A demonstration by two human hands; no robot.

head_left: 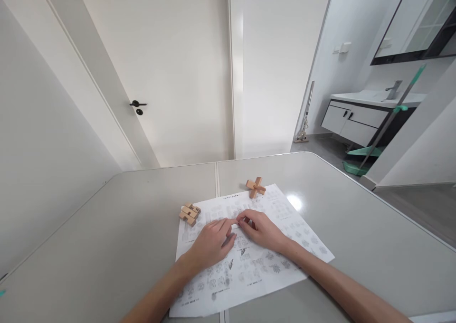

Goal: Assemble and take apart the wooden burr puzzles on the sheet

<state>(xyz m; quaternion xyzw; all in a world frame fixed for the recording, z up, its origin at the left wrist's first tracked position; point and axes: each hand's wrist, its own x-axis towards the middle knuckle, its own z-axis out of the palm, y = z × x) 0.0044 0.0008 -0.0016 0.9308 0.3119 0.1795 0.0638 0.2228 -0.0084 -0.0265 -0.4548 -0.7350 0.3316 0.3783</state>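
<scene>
A large printed sheet [256, 287], covered in small diagrams and lines of text, lies on the table under both hands. My left hand [213, 243] rests on it with fingers stretched to the right and the thumb apart. Its index fingertip meets the fingertips of my right hand [262, 230], whose fingers are curled and pressed together; whatever they may pinch is hidden. Beyond the left hand, a cluster of notched wooden blocks [190, 213] sits on the sheet's upper left corner. A cross-shaped wooden puzzle [255, 187] of interlocked sticks stands at the sheet's top edge.
The grey table [117, 247] has a seam down its middle and a rounded far right corner. Behind it is a white door [178, 76] with a black handle. To the right are a mop [307, 116], a washbasin cabinet [356, 118] and a green dustpan [354, 168].
</scene>
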